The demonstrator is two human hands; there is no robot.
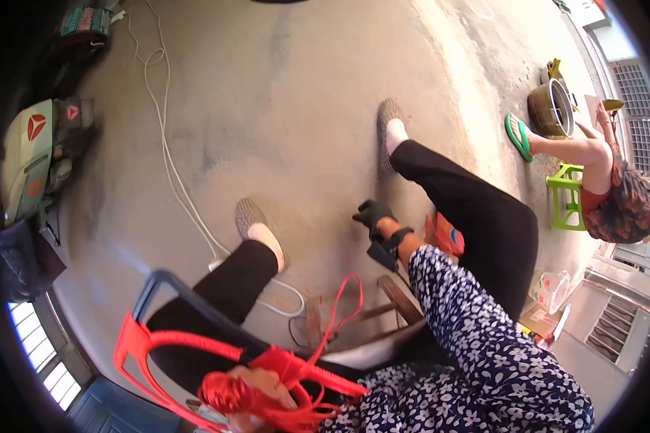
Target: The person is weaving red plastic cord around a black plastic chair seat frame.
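Note:
In my lap at the lower left sits a red plastic-strip frame [133, 350], an open curved form with a dark grey curved bar [165, 281] arching over it. My left hand [263, 386] is closed round red strip at its near end, where a coiled red bundle [224, 392] shows. A loose red cord [337, 310] rises from there in a loop between my knees. My right hand [374, 213], in a black glove, is stretched forward over the floor between my legs. Its fingers are curled; what they hold, if anything, is hidden.
A white cable [167, 155] runs along the floor to my left foot. A wooden stool [397, 299] is below me. A red package [444, 234] lies by my right leg. At right, a person sits on a green stool [567, 198] beside a metal pot [551, 108]. A scooter [32, 162] stands left.

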